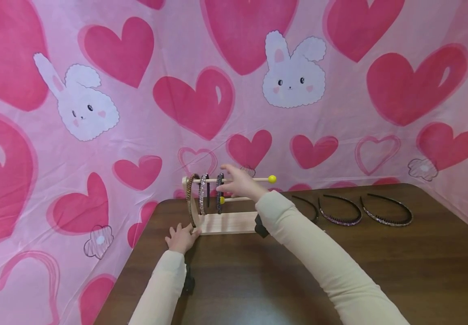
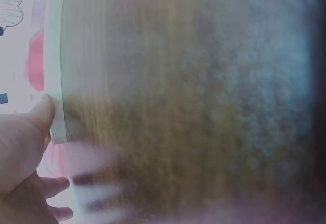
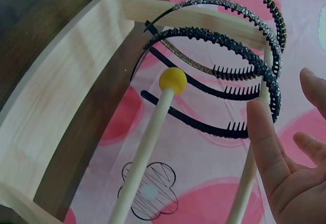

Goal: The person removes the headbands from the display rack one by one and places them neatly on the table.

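Observation:
A wooden headband stand [image 1: 234, 223] sits on the table, with headbands hung on its upper rod. My right hand [image 1: 240, 183] is beside the dark sparkly headband [image 1: 219, 194], fingers spread; in the right wrist view a fingertip is at that headband's [image 3: 214, 36] edge, though contact is unclear. Farther left on the rod hang a silver headband [image 1: 202, 196] and a gold-brown one [image 1: 189, 196]. My left hand [image 1: 181, 238] rests at the base's left end, fingers apart. In the left wrist view its thumb touches a pale wooden edge [image 2: 55, 66].
Several headbands lie on the brown table [image 1: 299, 271] at the right, among them a purple one [image 1: 341, 222] and a silvery one [image 1: 392, 223]. Yellow balls [image 1: 272, 179] cap the stand's rods. A pink heart-print cloth [image 1: 226, 122] hangs behind the table.

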Demonstrator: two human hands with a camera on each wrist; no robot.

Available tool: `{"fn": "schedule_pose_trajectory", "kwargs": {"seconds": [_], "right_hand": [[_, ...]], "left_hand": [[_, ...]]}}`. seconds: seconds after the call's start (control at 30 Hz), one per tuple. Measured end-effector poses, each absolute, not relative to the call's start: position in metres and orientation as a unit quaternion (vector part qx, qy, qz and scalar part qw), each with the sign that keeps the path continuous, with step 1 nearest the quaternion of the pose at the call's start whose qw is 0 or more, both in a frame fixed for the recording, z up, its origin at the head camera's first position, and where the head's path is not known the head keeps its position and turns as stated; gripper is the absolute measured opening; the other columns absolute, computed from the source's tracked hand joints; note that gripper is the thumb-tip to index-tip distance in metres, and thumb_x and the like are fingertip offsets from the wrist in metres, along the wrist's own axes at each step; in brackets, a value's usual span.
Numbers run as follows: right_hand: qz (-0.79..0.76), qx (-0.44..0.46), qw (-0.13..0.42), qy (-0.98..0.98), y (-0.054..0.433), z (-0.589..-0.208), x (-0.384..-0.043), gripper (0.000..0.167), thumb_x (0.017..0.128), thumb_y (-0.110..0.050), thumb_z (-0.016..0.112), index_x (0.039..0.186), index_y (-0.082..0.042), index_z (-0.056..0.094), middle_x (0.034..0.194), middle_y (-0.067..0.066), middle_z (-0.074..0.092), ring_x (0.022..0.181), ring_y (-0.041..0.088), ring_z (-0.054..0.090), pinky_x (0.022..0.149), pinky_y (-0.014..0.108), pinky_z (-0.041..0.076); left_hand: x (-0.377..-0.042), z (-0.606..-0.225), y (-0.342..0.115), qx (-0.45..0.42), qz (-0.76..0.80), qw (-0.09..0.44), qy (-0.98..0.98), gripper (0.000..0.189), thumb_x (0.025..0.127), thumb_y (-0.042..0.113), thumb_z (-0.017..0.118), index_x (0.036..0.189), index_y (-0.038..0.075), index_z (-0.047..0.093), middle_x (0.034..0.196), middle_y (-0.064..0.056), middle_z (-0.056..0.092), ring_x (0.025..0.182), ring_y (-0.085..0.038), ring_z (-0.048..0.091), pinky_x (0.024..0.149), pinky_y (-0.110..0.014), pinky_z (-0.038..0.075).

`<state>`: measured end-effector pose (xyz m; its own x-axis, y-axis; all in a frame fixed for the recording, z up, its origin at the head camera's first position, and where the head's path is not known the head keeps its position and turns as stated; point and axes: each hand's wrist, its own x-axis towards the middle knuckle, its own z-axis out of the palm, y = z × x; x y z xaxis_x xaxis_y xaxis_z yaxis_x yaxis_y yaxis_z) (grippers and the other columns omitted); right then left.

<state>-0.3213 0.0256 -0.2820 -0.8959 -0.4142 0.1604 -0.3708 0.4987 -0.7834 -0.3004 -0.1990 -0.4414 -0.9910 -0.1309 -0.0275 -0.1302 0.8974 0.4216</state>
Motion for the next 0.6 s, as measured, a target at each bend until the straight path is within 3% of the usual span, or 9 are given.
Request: {"fn": "schedule_pose_trajectory", "kwargs": {"seconds": [0.33, 0.6], "right_hand": [[-0.526, -0.218, 0.048, 0.821, 0.014, -0.291, -0.325, 0.067, 0.082, -0.005, 0.069, 0.14, -0.009, 0.036, 0.131, 0.023, 0.045, 0.078, 0.038, 0.062, 0.059, 0.035, 0.053], [-0.546, -0.203, 0.042, 0.812, 0.008, -0.3, -0.33, 0.06, 0.083, -0.003, 0.067, 0.137, -0.01, 0.042, 0.131, 0.022, 0.045, 0.061, 0.02, 0.061, 0.057, 0.035, 0.053]], "left_hand": [[-0.302, -0.44, -0.199, 0.072, -0.221, 0.0, -0.973, 0.057, 0.092, 0.04, 0.051, 0.136, 0.006, 0.044, 0.141, -0.034, 0.021, 0.128, -0.055, 0.006, 0.096, -0.068, 0.008], [-0.301, -0.44, -0.199, 0.072, -0.22, -0.003, -0.973, 0.056, 0.093, 0.04, 0.051, 0.136, 0.005, 0.044, 0.141, -0.034, 0.022, 0.128, -0.055, 0.007, 0.096, -0.068, 0.009]]}}
